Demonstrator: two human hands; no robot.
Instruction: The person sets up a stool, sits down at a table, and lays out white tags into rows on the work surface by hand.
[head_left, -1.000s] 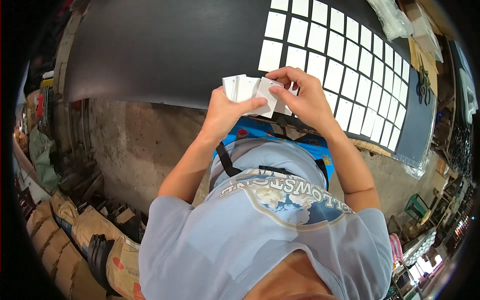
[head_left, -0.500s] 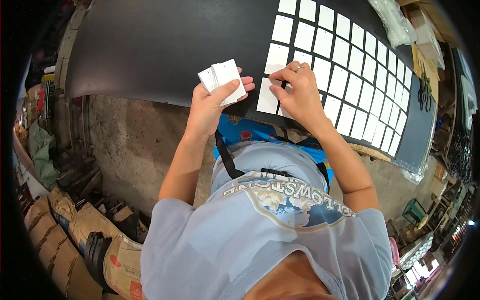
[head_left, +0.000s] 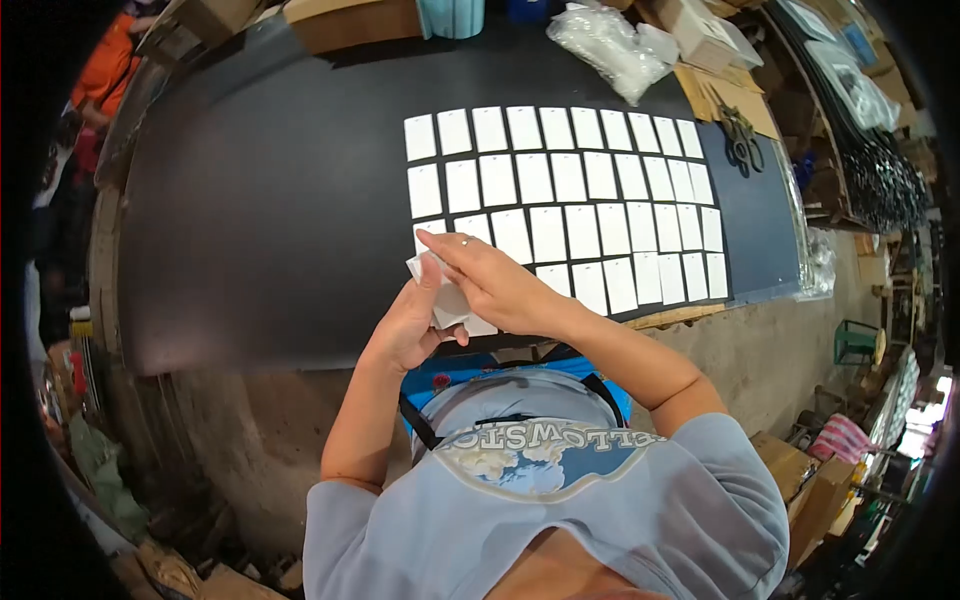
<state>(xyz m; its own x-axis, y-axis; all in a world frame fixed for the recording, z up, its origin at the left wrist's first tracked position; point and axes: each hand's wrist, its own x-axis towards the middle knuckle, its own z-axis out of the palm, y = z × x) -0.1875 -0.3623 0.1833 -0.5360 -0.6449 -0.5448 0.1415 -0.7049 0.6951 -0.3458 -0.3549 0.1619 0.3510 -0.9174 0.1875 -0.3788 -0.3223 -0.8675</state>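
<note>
My left hand [head_left: 402, 328] is closed round a small stack of white cards [head_left: 450, 303], with its thumb upright along the near side. My right hand [head_left: 505, 287] presses against the same stack from the right, fingers together and the index finger reaching over the top edge. Part of the stack is hidden behind the fingers. Beyond and to the right of both hands, white cards [head_left: 532, 178] lie in neat rows on the black table top [head_left: 260, 200], each with a small dark mark near its far edge. My hands cover some of the nearest cards.
A clear plastic bag [head_left: 612, 52] lies at the far edge, near scissors [head_left: 740, 140] on brown cardboard [head_left: 735, 90]. A cardboard box [head_left: 350, 25] and a light blue container [head_left: 452, 17] stand at the back. A green stool [head_left: 857, 342] is on the floor at right.
My right hand has moved left from the laid-out cards to the stack in my left hand, and both hands now meet there. The view has shifted, showing more of the table's far side.
</note>
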